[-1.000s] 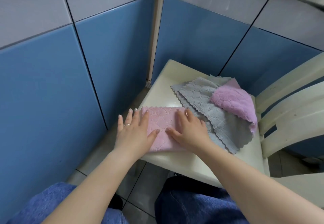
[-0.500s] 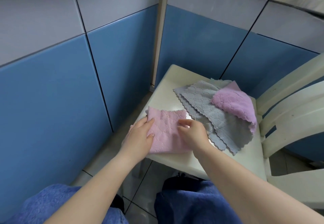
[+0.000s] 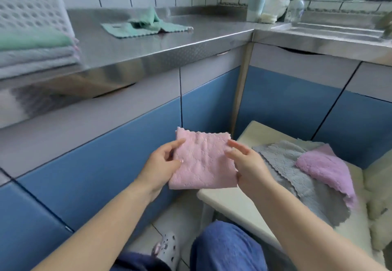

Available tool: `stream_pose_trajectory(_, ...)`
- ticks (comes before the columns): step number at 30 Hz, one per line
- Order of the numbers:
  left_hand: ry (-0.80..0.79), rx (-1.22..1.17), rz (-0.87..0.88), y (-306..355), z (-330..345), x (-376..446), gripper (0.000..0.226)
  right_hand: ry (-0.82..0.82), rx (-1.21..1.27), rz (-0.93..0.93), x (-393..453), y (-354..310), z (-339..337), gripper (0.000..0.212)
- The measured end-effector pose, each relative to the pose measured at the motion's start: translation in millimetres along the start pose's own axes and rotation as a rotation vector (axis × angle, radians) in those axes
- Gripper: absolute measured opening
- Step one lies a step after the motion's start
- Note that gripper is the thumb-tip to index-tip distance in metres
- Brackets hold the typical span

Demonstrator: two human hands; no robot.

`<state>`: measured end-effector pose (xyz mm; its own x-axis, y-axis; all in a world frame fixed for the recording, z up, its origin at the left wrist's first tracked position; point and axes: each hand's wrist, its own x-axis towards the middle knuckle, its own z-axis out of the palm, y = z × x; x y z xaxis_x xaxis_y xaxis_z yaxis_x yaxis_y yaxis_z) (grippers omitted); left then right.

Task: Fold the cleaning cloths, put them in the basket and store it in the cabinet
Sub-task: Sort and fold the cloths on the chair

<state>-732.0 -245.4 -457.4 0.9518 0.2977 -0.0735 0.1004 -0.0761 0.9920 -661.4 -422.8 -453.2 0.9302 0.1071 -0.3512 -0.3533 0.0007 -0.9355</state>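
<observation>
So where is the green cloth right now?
The green cloth lies crumpled on the steel counter, upper left of centre in the head view, right of the stack of folded cloths.

Both forearms are bare, with no sleeves showing at the lower edge of the frame. The person wears blue denim trousers, seen at bottom centre. A white perforated clog with small charms covers one foot at the lower middle.

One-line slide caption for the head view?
Both hands, left hand and right hand, hold a folded pink cloth off the chair.
</observation>
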Motion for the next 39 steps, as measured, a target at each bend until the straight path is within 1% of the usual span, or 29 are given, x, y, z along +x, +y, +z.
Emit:
stream_pose_trajectory(4,0.096,-0.031,0.069,50,-33,-28,0.051,-0.289,-0.044,-0.023,-29,-41,22,0.025)
stream_pose_trajectory(7,0.150,-0.061,0.134,82,-60,-47,0.049,-0.408,-0.052,-0.127,-41,-72,41,0.025)
stream_pose_trajectory(11,0.220,-0.015,0.222,118,-94,-66,0.048,-0.466,-0.092,-0.269,-51,-115,75,0.025)
stream_pose_trajectory(15,0.282,0.072,0.314,150,-118,-76,0.050,-0.537,-0.108,-0.388,-57,-150,104,0.031)
stream_pose_trajectory(19,0.314,0.163,0.403,185,-142,-77,0.043,-0.542,-0.144,-0.514,-65,-193,139,0.034)
stream_pose_trajectory(21,0.339,0.149,0.424,203,-161,-73,0.043,-0.554,-0.165,-0.584,-68,-214,162,0.031)
stream_pose_trajectory(23,0.409,0.158,0.442,220,-182,-66,0.044,-0.620,-0.190,-0.613,-69,-229,188,0.027)
stream_pose_trajectory(25,0.461,0.191,0.408,233,-205,-58,0.045,-0.689,-0.225,-0.602,-66,-241,216,0.028)
stream_pose_trajectory(27,0.467,0.181,0.337,240,-223,-48,0.047,-0.716,-0.266,-0.608,-62,-251,243,0.030)
stream_pose_trajectory(29,0.486,0.176,0.258,240,-239,-38,0.047,-0.707,-0.299,-0.616,-58,-259,268,0.031)
stream_pose_trajectory(32,0.519,0.232,0.174,234,-263,-28,0.047,-0.685,-0.406,-0.629,-49,-259,299,0.032)
stream_pose_trajectory(35,0.541,0.279,0.101,226,-277,-20,0.045,-0.681,-0.506,-0.633,-36,-250,318,0.028)
stream_pose_trajectory(39,0.581,0.349,0.073,221,-287,-11,0.041,-0.718,-0.575,-0.605,-27,-244,324,0.026)
